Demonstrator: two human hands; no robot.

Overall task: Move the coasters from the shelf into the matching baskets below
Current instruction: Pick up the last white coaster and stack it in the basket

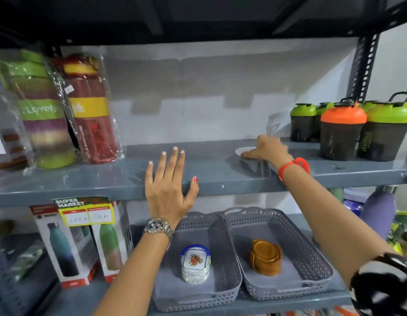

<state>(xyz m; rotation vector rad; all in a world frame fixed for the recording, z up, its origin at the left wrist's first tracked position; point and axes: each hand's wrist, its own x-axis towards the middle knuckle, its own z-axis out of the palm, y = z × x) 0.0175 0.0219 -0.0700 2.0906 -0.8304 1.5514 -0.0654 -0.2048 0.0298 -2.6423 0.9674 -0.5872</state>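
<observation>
A white coaster (243, 150) lies on the grey upper shelf (220, 169), mostly covered by my right hand (267, 148), which rests flat on it with fingers curled over its far side. My left hand (169, 181) hovers over the shelf's front edge with fingers spread, holding nothing. On the shelf below stand two grey woven baskets. The left basket (223, 270) holds a stack of white floral coasters (195, 263) with a blue rim. Brown coasters (265, 256) are stacked in the right basket (312, 254).
Wrapped bottles (88, 110) stand at the upper shelf's left. Shaker bottles with green and orange lids (342, 131) stand at its right, close to my right hand. Boxed bottles (68, 245) and a price tag (87, 213) are left of the baskets.
</observation>
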